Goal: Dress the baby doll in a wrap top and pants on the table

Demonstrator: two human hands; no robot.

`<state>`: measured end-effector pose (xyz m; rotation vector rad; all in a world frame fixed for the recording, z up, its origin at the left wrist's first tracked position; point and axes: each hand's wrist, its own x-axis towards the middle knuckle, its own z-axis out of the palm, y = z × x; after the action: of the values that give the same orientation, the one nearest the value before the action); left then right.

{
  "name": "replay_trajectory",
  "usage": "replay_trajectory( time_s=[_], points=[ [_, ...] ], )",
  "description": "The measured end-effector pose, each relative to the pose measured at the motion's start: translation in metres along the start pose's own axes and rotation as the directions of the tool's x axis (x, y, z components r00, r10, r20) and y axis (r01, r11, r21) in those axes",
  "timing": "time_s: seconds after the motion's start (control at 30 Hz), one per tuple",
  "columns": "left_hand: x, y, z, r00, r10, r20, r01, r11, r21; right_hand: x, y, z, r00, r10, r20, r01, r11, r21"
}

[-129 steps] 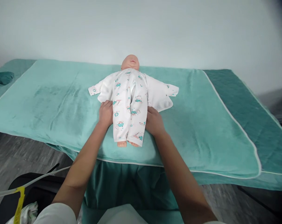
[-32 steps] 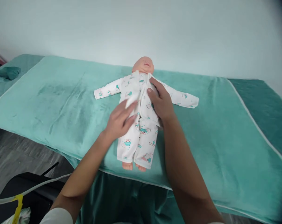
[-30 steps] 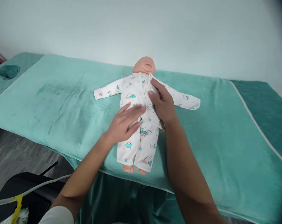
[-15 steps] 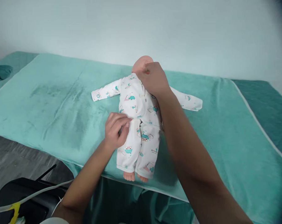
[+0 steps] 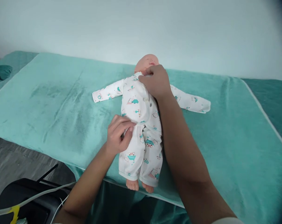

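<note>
Our left hand (image 5: 119, 134) pinches the hem of the printed top (image 5: 136, 104) on the baby doll (image 5: 147, 59). Our right hand (image 5: 156, 81) pinches its collar. We should tension both ends evenly.

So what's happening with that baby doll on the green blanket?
A person is working on a baby doll's clothes with both bare hands. The doll lies face up on a teal towel, in a white printed top and matching trousers, arms spread. The right hand pinches the top's collar just under the chin, and the left hand pinches the top's hem at the waist. The doll's bare feet poke out near the towel's front edge.
</note>
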<state>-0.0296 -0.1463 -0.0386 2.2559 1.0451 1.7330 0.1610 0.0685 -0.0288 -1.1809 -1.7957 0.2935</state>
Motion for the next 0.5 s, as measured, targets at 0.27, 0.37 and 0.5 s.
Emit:
replay_trajectory(
  time_s=[0.27,0.37,0.5],
  points=[
    [-0.002,0.0,-0.001,1.0,0.003,-0.009,-0.003,1.0,0.016,-0.006,-0.003,-0.008,0.983,0.116,-0.145,-0.117,0.993,0.005],
    [-0.002,0.002,-0.002,1.0,0.003,-0.004,-0.003,1.0,-0.008,-0.013,-0.002,-0.015,0.967,0.139,-0.212,-0.131,0.99,0.049],
    [0.013,0.0,-0.002,0.997,-0.082,0.015,0.083,0.994,-0.077,-0.019,-0.008,-0.018,0.959,0.2,-0.2,-0.187,0.979,0.081]
  ],
)
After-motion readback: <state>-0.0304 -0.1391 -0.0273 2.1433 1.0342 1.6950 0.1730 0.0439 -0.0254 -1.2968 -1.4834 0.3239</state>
